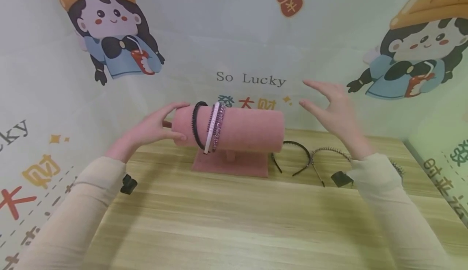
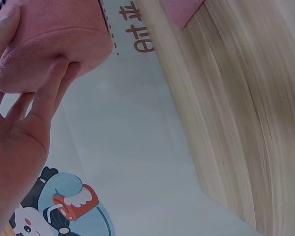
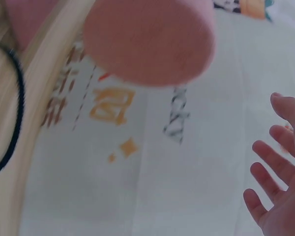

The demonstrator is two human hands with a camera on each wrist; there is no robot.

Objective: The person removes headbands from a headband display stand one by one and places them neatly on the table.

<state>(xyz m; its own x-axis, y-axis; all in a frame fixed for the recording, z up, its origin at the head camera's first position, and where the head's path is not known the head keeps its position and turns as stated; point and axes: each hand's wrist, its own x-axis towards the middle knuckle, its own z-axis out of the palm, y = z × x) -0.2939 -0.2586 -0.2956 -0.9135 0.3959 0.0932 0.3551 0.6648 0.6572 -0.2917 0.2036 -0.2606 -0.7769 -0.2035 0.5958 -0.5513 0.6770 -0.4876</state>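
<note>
A pink padded headband stand (image 1: 252,129), a thick roll on a flat base (image 1: 230,168), stands on the table. Round the roll, left of its middle, sit a black headband (image 1: 195,125), a white headband (image 1: 211,129) and a glittery purple headband (image 1: 219,128), the last two side by side. My left hand (image 1: 151,128) grips the roll's left end; in the left wrist view, the thumb lies along its side and fingers (image 2: 50,83) touch the flat end face. My right hand (image 1: 338,113) is raised off the roll's right end, fingers spread, holding nothing.
On the wooden table (image 1: 226,221), right of the stand, lie a black headband (image 1: 300,146) and a thin wavy headband (image 1: 330,149); another toothed one (image 1: 397,167) is partly hidden by my right sleeve. A printed white backdrop (image 1: 219,26) rises behind and at both sides.
</note>
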